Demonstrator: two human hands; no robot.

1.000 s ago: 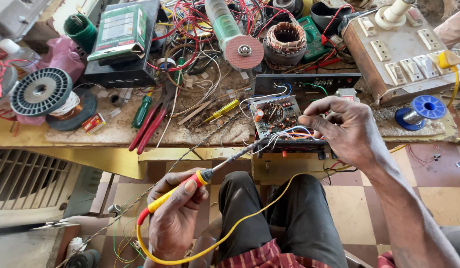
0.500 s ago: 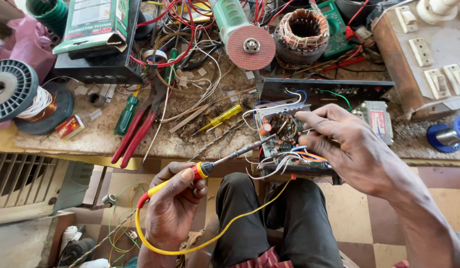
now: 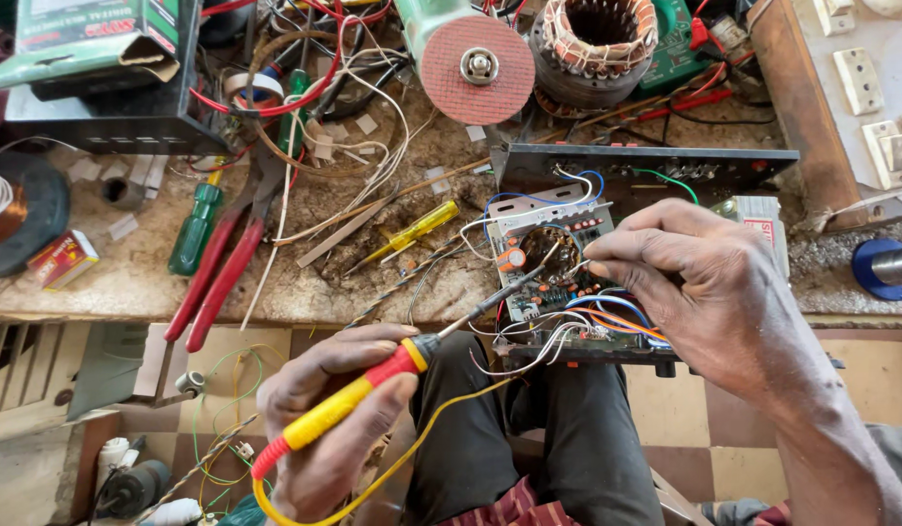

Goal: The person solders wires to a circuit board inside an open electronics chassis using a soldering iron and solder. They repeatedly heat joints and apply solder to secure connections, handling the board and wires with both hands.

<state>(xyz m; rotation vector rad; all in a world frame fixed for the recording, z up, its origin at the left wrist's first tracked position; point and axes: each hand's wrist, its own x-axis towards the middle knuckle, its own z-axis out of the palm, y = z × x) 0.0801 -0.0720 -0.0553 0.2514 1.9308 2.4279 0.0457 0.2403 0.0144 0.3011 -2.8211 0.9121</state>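
Gripping the soldering iron (image 3: 349, 399) by its stiff yellow-red handle, the left hand (image 3: 319, 429) is aiming the hot tip at the fragile circuit board (image 3: 553, 273) at two o'clock, while the right hand (image 3: 709, 292) is pinching a thin wire (image 3: 573, 265) there; hold only the insulated handle.

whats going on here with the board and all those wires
A person is working on a circuit board that sits at the edge of a cluttered workbench. The left hand holds a soldering iron with a yellow and red handle, its tip reaching down to the board. The right hand pinches a thin wire right by that tip. Red pliers, a green screwdriver and a grinder disc lie on the bench nearby.
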